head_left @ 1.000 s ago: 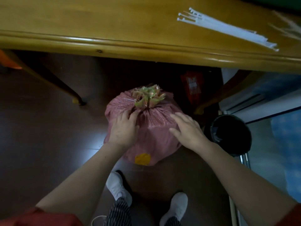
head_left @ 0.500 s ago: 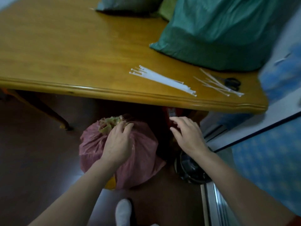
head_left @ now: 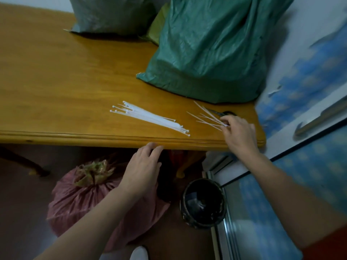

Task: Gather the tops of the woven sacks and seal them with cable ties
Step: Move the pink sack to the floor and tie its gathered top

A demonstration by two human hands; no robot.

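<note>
Right hand (head_left: 238, 134) curls its fingertips onto loose strips (head_left: 206, 117) on the table (head_left: 75, 81); a pinch cannot be confirmed. Left hand (head_left: 144, 169) hovers spread above the gathered pink sack (head_left: 75, 199) on the floor. Bundled cable ties (head_left: 150, 118), mid-table, look light, springy and slick, so are probably best pinched near the head.

I see a home: wooden table (head_left: 56, 81) under the fingers (head_left: 228, 121) of my right hand (head_left: 240, 134), blue patterned wallpaper (head_left: 309, 76) right of them, bin (head_left: 187, 216) below.

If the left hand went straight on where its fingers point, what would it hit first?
Probably the table's front edge: the left hand has its fingertips right at that edge in the picture. Depth is unclear, so the hand might instead pass under the tabletop.
</note>
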